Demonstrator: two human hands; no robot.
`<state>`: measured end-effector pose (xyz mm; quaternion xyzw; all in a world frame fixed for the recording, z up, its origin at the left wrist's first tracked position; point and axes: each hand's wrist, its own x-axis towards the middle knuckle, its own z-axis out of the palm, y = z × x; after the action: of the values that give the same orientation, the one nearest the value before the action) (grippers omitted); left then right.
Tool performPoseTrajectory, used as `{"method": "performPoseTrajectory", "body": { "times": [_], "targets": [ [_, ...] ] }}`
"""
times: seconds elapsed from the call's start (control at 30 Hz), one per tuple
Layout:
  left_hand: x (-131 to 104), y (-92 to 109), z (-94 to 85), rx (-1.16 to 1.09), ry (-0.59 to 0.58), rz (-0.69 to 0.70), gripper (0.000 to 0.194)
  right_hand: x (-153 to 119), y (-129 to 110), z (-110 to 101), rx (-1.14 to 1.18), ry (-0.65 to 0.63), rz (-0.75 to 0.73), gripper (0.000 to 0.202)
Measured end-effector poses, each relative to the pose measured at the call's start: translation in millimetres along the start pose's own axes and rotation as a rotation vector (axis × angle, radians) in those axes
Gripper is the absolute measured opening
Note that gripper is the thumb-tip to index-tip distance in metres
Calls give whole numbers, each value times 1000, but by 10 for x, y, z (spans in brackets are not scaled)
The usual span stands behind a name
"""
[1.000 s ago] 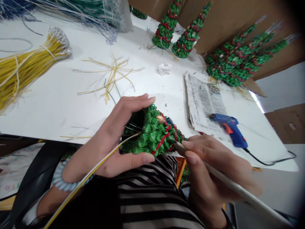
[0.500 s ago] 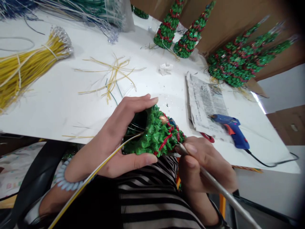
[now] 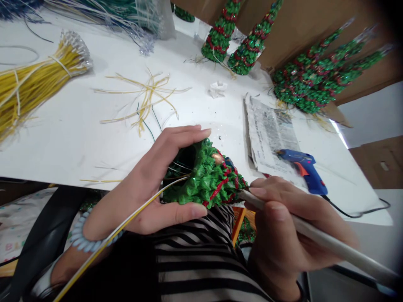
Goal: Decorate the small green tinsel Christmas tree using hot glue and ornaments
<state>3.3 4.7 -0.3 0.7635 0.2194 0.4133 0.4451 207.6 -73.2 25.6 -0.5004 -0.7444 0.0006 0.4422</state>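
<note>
White table [image 3: 220, 113], brown cardboard [image 3: 304, 23] behind its far side. Two decorated trees, the slim tree [image 3: 218, 37] and its neighbour [image 3: 250, 47], stand near the far edge; a cluster of similar trees [image 3: 310, 79] stands to the right. Left side: tied bundle of yellow wires [image 3: 34, 82], with loose wire pieces [image 3: 149, 94] between it and the table's middle. Right side: folded newspaper [image 3: 270, 130], with the blue glue gun [image 3: 297, 157] lying at its edge, nozzle over the paper, black cord [image 3: 355, 215] trailing right. Work piece: green tree [image 3: 204, 180] with red garland, lying sideways at the front table edge, just before the striped top [image 3: 204, 260]. Left hand [image 3: 145, 184] grips its hollow base, thumb on the near side, fingers on the far side. A white-and-yellow wire [image 3: 126, 224] runs from the base across this hand. Right hand [image 3: 289, 218] pinches a pale rod-like tool [image 3: 333, 243], tip at the tree's narrow end; contact cannot be confirmed.
</note>
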Motion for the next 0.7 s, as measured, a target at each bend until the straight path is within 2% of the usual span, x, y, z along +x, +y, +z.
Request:
{"method": "performPoseTrajectory", "body": {
  "times": [0.07,0.23,0.33,0.4,0.57,0.7],
  "targets": [
    [0,-4,7,2,5,-3,76,47,-40,-78,-15,-17,13,15],
    [-2,-20,12,5,20,-14,77,287,-178,-248,-70,-250,11,11],
    [-1,-38,-4,24,-3,-3,79,387,-233,-264,-148,-315,4,19],
    [-1,-51,-17,46,-25,11,80,374,-250,-230,-192,-276,-10,20],
    [-3,-63,-26,39,-36,19,82,170,-222,-84,-219,-60,-136,5],
    [-4,-48,-15,20,-21,14,80,42,-151,-10,-188,-42,-145,7]
  ]
}}
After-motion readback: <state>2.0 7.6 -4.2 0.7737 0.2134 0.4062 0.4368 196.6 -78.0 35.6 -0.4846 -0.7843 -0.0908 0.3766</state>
